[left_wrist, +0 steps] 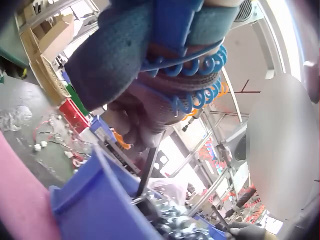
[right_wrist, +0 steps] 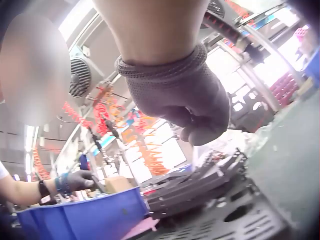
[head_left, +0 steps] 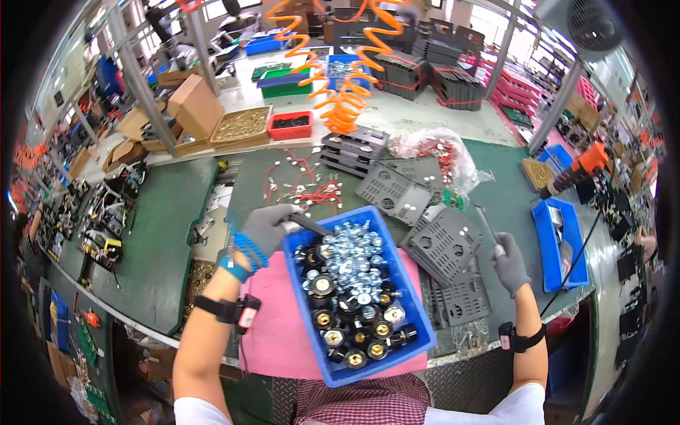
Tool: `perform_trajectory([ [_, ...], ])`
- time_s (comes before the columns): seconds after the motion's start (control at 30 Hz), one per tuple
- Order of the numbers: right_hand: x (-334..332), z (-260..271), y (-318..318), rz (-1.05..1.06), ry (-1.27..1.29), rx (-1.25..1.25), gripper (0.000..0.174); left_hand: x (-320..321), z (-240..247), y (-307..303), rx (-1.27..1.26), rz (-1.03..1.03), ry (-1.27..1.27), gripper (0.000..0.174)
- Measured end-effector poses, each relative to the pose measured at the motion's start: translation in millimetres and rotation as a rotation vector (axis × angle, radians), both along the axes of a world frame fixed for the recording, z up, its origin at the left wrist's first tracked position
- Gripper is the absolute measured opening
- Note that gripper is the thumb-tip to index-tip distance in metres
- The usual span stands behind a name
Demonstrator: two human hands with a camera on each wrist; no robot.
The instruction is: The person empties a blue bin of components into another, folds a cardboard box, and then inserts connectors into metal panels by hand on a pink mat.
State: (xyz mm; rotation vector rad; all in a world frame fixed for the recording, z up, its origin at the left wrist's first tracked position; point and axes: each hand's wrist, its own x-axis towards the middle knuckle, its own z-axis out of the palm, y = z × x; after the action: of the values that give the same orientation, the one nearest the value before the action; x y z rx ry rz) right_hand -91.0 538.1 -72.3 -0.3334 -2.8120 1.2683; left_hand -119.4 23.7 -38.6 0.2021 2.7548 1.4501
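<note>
A blue bin (head_left: 418, 312) on a pink mat (head_left: 269, 312) holds silver bolts (head_left: 350, 255) and black knobs with brass centres (head_left: 361, 336). My gloved left hand (head_left: 269, 230) grips a dark flat bar (head_left: 308, 224), whose far end reaches over the bin's upper left edge. In the left wrist view the bar (left_wrist: 149, 167) slants down to the bolts. Right of the bin, my gloved right hand (head_left: 510, 268) holds a slim grey bar (head_left: 487, 225) pointing up and away. The right wrist view shows the curled right hand (right_wrist: 185, 100), but its bar is hidden.
Grey slotted panels (head_left: 443, 244) lie right of the bin. Behind it are red wires (head_left: 319, 191), stacked dark parts (head_left: 354, 149) and a plastic bag (head_left: 460, 163). Another blue bin (head_left: 577, 265) stands at the right, near an orange-handled tool (head_left: 584, 166). Orange coiled hoses (head_left: 343, 117) hang ahead.
</note>
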Motion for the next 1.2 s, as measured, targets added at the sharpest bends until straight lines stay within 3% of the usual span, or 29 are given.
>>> perform_trajectory([
  [0.13, 5.6, 45.1, -65.1, 0.339, 0.093, -0.438, 0.027, 18.2, 74.2, 40.8, 0.0, -0.098, 0.101, 0.02],
  [0.2, -9.4, 49.4, -94.6, 0.543, 0.358, -0.194, 0.026, 16.6, 88.3, 53.0, 0.055, -0.098, 0.191, 0.021],
  [0.23, -5.6, 79.5, -114.3, 0.607, 0.429, -0.164, 0.025, 21.8, 107.7, 58.5, 0.102, -0.049, 0.19, 0.022],
  [0.3, -10.8, 99.6, -146.1, 0.644, 0.352, -0.315, 0.022, 30.9, 149.2, 83.7, 0.378, -0.071, 0.068, 0.024],
  [0.33, -18.2, 99.5, -158.3, 0.607, 0.515, -0.404, 0.021, 36.7, 163.1, 93.0, 0.438, -0.091, 0.006, 0.026],
  [0.37, -25.5, 99.1, -163.1, 0.559, 0.678, -0.489, 0.02, 40.1, 166.4, 98.9, 0.432, -0.075, 0.023, 0.026],
  [0.43, -32.4, 101.6, -156.0, 0.549, 0.655, -0.464, 0.02, 39.0, 164.9, 109.4, 0.554, -0.165, -0.14, 0.028],
  [0.5, -23.4, 102.9, -147.6, 0.479, 0.586, -0.595, 0.019, 38.3, 155.2, 115.0, 0.586, -0.191, -0.125, 0.027],
  [0.53, -29.9, 103.6, -144.5, 0.48, 0.789, -0.378, 0.019, 35.5, 151.7, 119.0, 0.625, -0.216, -0.191, 0.028],
  [0.57, -25.2, 104.6, -138.4, 0.473, 0.786, -0.372, 0.019, 33.1, 149.4, 124.9, 0.663, -0.243, -0.265, 0.028],
  [0.63, -4.5, 108.8, -118.7, 0.7, 0.238, -0.527, 0.019, 24.9, 132.8, 149.4, 0.74, -0.279, -0.262, 0.028],
  [0.73, 1.2, 100.5, -104.8, 0.55, 0.176, -0.535, 0.023, 13.4, 116.7, 161.3, 0.832, -0.377, -0.354, 0.03],
  [0.8, -17.6, 85.5, -81.8, 0.446, 0.161, -0.578, 0.031, 22.6, 121.2, 167.7, 0.563, -0.287, -0.306, 0.05],
  [0.93, -108.4, -16.2, 13.0, -0.315, 0.24, -0.474, 0.029, 57.5, 75.8, 113.9, 0.446, -0.074, -0.18, 0.06],
  [1.0, -165.2, -81.2, 85.8, -0.499, 0.275, -0.149, 0.029, 74.2, 52.4, 73.3, 0.445, 0.029, -0.233, 0.057],
  [1.13, -215.3, -61.1, 137.0, -0.564, 0.276, 0.097, 0.038, 108.7, 8.7, 29.5, 0.364, 0.26, -0.257, 0.054],
  [1.2, -241.6, -45.4, 150.4, -0.605, 0.196, 0.183, 0.059, 122.6, -3.8, 26.7, 0.369, 0.437, -0.211, 0.053],
])
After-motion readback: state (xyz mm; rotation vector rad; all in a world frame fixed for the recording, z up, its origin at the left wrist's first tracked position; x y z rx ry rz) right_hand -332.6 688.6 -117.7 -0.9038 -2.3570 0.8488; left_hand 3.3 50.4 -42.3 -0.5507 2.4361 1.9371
